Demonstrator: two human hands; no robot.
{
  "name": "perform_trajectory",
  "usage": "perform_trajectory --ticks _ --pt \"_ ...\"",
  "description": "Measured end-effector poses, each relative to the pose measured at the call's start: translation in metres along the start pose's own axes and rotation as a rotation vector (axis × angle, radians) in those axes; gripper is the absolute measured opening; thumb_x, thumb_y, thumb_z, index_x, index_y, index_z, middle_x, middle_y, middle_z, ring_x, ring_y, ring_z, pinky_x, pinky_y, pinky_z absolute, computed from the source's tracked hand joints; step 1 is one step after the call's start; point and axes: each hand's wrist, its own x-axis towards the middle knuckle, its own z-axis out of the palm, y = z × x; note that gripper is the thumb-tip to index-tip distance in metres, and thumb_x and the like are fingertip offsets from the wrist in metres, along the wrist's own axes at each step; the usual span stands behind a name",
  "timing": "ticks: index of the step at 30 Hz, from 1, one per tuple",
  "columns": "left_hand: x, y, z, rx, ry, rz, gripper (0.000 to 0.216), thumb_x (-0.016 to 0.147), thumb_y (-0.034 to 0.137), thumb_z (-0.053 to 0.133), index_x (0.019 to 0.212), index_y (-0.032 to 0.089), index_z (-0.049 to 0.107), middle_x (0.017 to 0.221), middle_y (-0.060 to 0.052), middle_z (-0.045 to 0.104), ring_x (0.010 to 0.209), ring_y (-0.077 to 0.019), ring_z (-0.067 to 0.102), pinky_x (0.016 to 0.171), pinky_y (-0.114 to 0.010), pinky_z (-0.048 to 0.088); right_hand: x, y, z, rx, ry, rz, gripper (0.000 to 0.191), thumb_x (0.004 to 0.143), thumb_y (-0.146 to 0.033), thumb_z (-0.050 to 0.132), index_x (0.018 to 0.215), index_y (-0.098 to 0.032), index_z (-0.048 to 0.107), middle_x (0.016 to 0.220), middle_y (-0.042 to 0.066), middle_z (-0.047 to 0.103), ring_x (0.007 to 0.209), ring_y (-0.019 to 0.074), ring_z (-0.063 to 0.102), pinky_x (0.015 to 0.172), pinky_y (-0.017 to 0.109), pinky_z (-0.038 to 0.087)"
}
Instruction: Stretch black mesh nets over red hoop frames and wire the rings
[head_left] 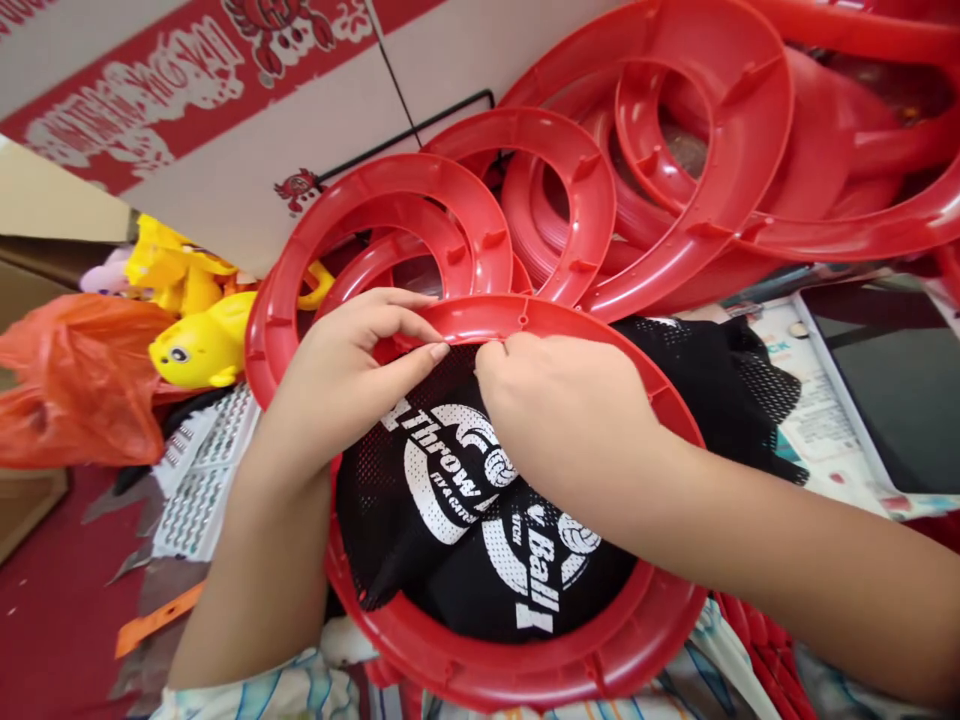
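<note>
A red plastic ring (517, 690) lies before me, resting against my clothing. Black mesh fabric (450, 470) printed with white "Throw" and "Ball" lettering fills its middle. At the far rim, my left hand (367, 350) is closed, thumb and fingers pinching the mesh edge against the ring. Just right of it, my right hand (562, 400) is curled into a fist at the same rim, its fingertips on the mesh edge. What lies under the right fingers is hidden.
More red rings (405, 215) are piled behind. Yellow toys (199, 340) and an orange plastic bag (82, 370) sit at left, near a white studded sheet (210, 480) and an orange strip (161, 620). More black mesh (720, 390) and a dark-screened tablet (885, 370) lie at right. A printed box (210, 130) stands behind.
</note>
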Motion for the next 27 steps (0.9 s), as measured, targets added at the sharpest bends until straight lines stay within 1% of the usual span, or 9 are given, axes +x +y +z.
perform_trajectory --ticks 3,6,13,16,18,20,23,25,27 --pt "0.001 -0.004 0.001 -0.07 0.019 0.025 0.009 0.083 0.029 0.064 0.08 0.021 0.069 0.12 -0.004 0.067 0.114 -0.0225 0.061 0.103 -0.04 0.047 -0.001 0.005 -0.007 -0.059 0.136 -0.096 0.016 0.086 -0.011 0.054 0.071 -0.014 0.059 0.069 0.008 0.059 0.069 0.019 0.058 0.057 0.028 0.03" --pt "0.003 -0.008 0.002 -0.145 0.028 0.065 0.009 0.083 0.027 0.065 0.079 0.019 0.067 0.118 -0.007 0.066 0.113 -0.0234 0.061 0.104 -0.041 0.045 0.0 0.01 -0.012 -0.034 0.194 -0.119 0.014 0.084 -0.012 0.059 0.071 -0.015 0.056 0.065 0.003 0.055 0.062 0.0146 0.052 0.057 0.027 0.029" --pt "0.005 -0.008 0.003 -0.163 0.018 0.084 0.006 0.084 0.021 0.062 0.078 0.018 0.064 0.113 -0.007 0.067 0.112 -0.0219 0.061 0.102 -0.039 0.045 0.005 0.012 -0.013 0.166 0.083 0.038 0.017 0.077 -0.016 0.068 0.065 -0.018 0.056 0.059 -0.002 0.058 0.051 0.0118 0.044 0.053 0.027 0.027" --pt "0.006 -0.008 0.003 -0.145 0.029 0.107 0.007 0.083 0.021 0.062 0.078 0.019 0.063 0.111 -0.006 0.067 0.112 -0.0206 0.06 0.101 -0.037 0.045 0.007 0.012 -0.013 0.245 0.07 0.096 0.007 0.08 -0.021 0.065 0.077 -0.017 0.061 0.066 -0.001 0.062 0.052 0.0117 0.048 0.055 0.027 0.029" --pt "0.007 -0.008 0.003 -0.136 0.034 0.12 0.007 0.083 0.022 0.062 0.077 0.018 0.064 0.11 -0.006 0.067 0.113 -0.0202 0.06 0.101 -0.036 0.045 0.009 0.012 -0.013 0.293 0.075 0.139 0.013 0.081 -0.028 0.067 0.087 -0.017 0.062 0.072 -0.001 0.065 0.057 0.0133 0.053 0.056 0.027 0.032" --pt "0.007 -0.009 0.004 -0.13 0.034 0.122 0.007 0.083 0.023 0.062 0.077 0.018 0.065 0.11 -0.006 0.067 0.112 -0.0198 0.06 0.1 -0.036 0.046 0.01 0.012 -0.013 0.248 0.066 0.185 0.02 0.082 -0.034 0.067 0.092 -0.017 0.063 0.076 0.001 0.067 0.064 0.0171 0.058 0.058 0.028 0.032" --pt "0.008 -0.01 0.004 -0.115 0.036 0.126 0.009 0.083 0.025 0.063 0.079 0.018 0.066 0.111 -0.006 0.067 0.111 -0.0196 0.06 0.101 -0.037 0.044 0.011 0.011 -0.015 0.071 -0.017 0.195 0.015 0.088 -0.032 0.061 0.092 -0.018 0.066 0.081 0.005 0.07 0.072 0.0225 0.062 0.06 0.03 0.03" --pt "0.008 -0.01 0.004 -0.104 0.032 0.122 0.01 0.083 0.027 0.064 0.081 0.019 0.069 0.112 -0.006 0.067 0.112 -0.02 0.06 0.104 -0.038 0.042 0.01 0.01 -0.017 0.008 -0.064 0.174 0.014 0.09 -0.029 0.058 0.092 -0.018 0.067 0.085 0.006 0.071 0.074 0.0236 0.062 0.062 0.031 0.03" --pt "0.008 -0.01 0.004 -0.1 0.026 0.124 0.01 0.082 0.028 0.065 0.083 0.02 0.071 0.112 -0.005 0.066 0.114 -0.0203 0.059 0.106 -0.039 0.041 0.009 0.009 -0.017 -0.007 -0.051 0.169 0.015 0.09 -0.029 0.056 0.089 -0.018 0.067 0.083 0.006 0.07 0.072 0.0228 0.062 0.061 0.03 0.03"
